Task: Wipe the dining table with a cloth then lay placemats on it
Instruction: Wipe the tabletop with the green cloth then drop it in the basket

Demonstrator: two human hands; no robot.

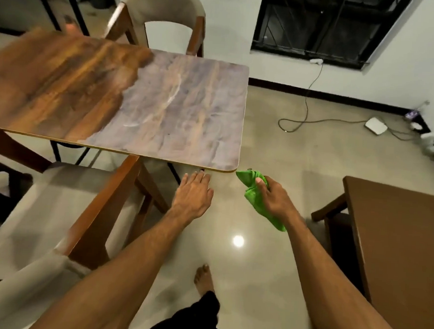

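Observation:
The wooden dining table point(128, 100) fills the upper left; its right part looks dull and greyish, its left part glossy brown. My right hand point(272, 197) grips a crumpled green cloth point(256, 196) just off the table's near right corner, below the tabletop level. My left hand point(192, 194) hovers with straight fingers just in front of the table's near edge, holding nothing. No placemats are visible.
A cushioned wooden chair point(63, 205) stands at the near left of the table, and another chair point(163, 21) at its far side. A second brown table point(403, 252) is at the right. Cables and a white box point(375, 125) lie on the floor by the wall.

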